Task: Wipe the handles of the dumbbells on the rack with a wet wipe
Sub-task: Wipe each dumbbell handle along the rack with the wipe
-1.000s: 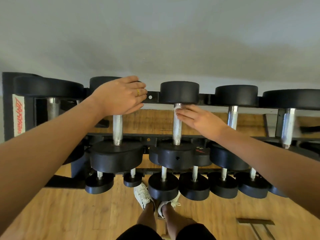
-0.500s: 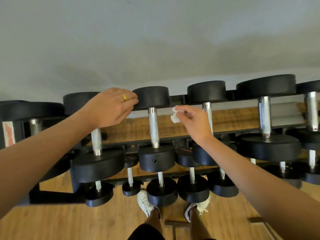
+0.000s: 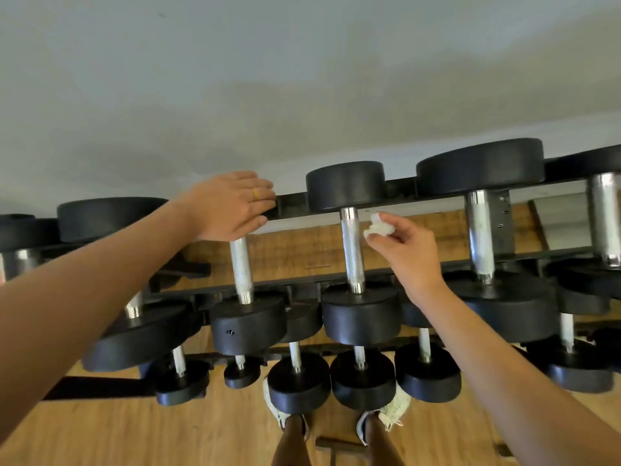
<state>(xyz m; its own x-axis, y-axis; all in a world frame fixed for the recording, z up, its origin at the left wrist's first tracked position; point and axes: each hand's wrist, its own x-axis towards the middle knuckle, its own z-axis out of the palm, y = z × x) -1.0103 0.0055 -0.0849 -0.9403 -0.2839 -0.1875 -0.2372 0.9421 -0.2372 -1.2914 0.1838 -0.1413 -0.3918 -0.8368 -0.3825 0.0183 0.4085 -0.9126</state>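
Wet wipe point(image 3: 378, 227): white, wadded, pinched between thumb and fingertips of the right hand point(image 3: 408, 252). It sits just right of the knurled handle point(image 3: 351, 250) of the middle top-row dumbbell point(image 3: 361, 317), near the far end. Can't tell if wipe and handle touch. Left hand point(image 3: 232, 206), gold ring point(image 3: 256, 195) on 1 finger, lies flat with fingers fairly straight over the far head of the next dumbbell to the left, gripping nothing; that dumbbell's handle point(image 3: 241, 267) shows below the palm. Fingertips reach the rack's black rear rail point(image 3: 292, 200). More dumbbells on the lower row. Wood floor point(image 3: 134, 432), 2 pale shoes point(image 3: 277, 405) below the rack.
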